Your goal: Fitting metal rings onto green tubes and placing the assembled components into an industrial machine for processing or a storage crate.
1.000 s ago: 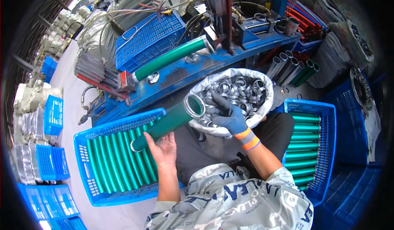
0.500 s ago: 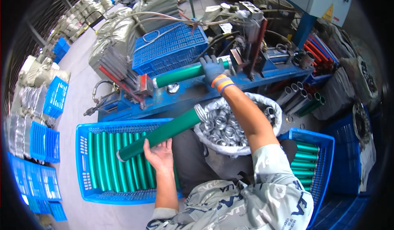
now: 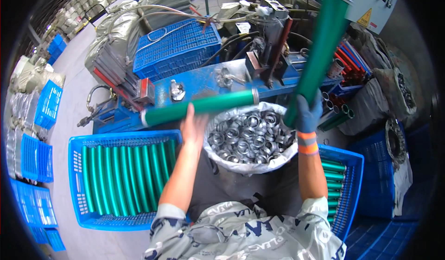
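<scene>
My bare left hand (image 3: pixel 192 126), slightly blurred, grips a green tube (image 3: pixel 218 103) near its middle. That tube lies nearly level in front of the bench and has a silver ring at each end. In the grey and orange glove, my right hand (image 3: pixel 309 114) is closed round the lower part of another green tube (image 3: pixel 323 44). This second tube stands steeply, leaning right, with a silver ring at its top; its lower end is partly hidden by the glove. Between my forearms sits a white-lined tub (image 3: pixel 245 168) full of loose metal rings (image 3: pixel 248 134).
A blue bench (image 3: pixel 204 81) with a left clamp (image 3: pixel 146 89) and a right clamp (image 3: pixel 255 65) runs across ahead. Blue crates of green tubes stand at left (image 3: pixel 74 181) and right (image 3: pixel 354 190). Behind the right clamp hangs a grey control box (image 3: pixel 371 9).
My right hand has lifted its tube off the bench clamps and swung it upright to the right. My left hand has raised its tube from over the left crate toward the bench.
</scene>
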Demonstrator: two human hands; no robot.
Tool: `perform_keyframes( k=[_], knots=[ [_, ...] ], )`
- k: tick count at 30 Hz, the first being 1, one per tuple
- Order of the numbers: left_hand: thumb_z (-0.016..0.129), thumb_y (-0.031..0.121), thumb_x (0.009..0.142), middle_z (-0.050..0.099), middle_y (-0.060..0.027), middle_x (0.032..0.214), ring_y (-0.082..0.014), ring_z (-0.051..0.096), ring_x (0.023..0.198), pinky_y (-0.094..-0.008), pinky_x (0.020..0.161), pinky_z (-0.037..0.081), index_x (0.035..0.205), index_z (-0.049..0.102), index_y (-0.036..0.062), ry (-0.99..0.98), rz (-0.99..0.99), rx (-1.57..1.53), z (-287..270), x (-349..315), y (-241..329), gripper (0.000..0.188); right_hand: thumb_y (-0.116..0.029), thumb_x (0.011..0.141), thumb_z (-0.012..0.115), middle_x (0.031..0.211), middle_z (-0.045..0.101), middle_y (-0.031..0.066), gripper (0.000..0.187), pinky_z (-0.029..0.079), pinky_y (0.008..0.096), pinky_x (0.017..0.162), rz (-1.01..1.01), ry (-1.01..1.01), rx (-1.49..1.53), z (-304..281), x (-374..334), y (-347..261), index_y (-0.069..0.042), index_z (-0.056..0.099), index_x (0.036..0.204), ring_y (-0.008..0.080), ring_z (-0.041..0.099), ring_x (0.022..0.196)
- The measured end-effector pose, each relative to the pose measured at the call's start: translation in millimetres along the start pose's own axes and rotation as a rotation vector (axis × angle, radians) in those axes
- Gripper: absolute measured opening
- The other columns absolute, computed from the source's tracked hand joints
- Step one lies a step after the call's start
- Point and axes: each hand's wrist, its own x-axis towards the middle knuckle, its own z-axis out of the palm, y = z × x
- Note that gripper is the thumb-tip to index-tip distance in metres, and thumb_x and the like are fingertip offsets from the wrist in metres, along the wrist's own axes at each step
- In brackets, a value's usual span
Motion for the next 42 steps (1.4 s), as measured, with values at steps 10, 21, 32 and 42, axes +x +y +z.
perform_keyframes(
  k=[10, 21, 32, 42],
  knots=[
    [0.089, 0.037, 0.106, 0.07, -0.0183, 0.15, -0.0386, 0.068, 0.143, -0.06, 0.126, 0.053, 0.152, 0.062, 0.0027, 0.228, -0.028, -0.017, 40, 213, -29, 0.063, -0.045, 0.106, 0.071, 0.12, 0.075, 0.0217, 0.072, 0.064, 0.0429, 0.081, 0.075, 0.145, 0.134, -169, -145, -50, 0.003, 0.055, 0.157, 0.0279, 0.075, 0.093],
    [0.086, 0.054, 0.104, 0.067, -0.0312, 0.155, -0.0502, 0.072, 0.138, -0.063, 0.113, 0.061, 0.161, 0.054, -0.0045, 0.225, -0.056, 0.322, 14, 195, -11, 0.088, -0.056, 0.104, 0.071, 0.119, 0.073, 0.0194, 0.083, 0.063, 0.0366, 0.077, 0.165, 0.14, 0.169, -167, -174, -74, 0.004, 0.054, 0.159, 0.0258, 0.074, 0.091],
    [0.087, 0.043, 0.104, 0.068, -0.0364, 0.15, -0.0442, 0.067, 0.143, -0.0521, 0.126, 0.05, 0.153, 0.057, -0.0171, 0.71, 0.539, 1.478, -352, -43, 73, 0.083, -0.019, 0.106, 0.083, 0.123, 0.078, 0.0112, 0.046, 0.058, 0.0352, 0.102, 0.414, 0.596, -0.641, -482, -335, -43, 0.004, 0.069, 0.143, 0.0196, 0.073, 0.109],
    [0.063, 0.075, 0.108, 0.064, -0.0436, 0.149, -0.0571, 0.06, 0.142, -0.0643, 0.124, 0.046, 0.136, 0.072, -0.0166, 0.576, -0.082, 2.032, -445, -251, -39, 0.096, -0.038, 0.103, 0.086, 0.141, 0.081, 0.0223, 0.063, 0.059, 0.0471, 0.105, 0.886, 0.926, -0.982, -632, -661, -30, 0.006, 0.074, 0.146, 0.0335, 0.078, 0.124]
  ],
)
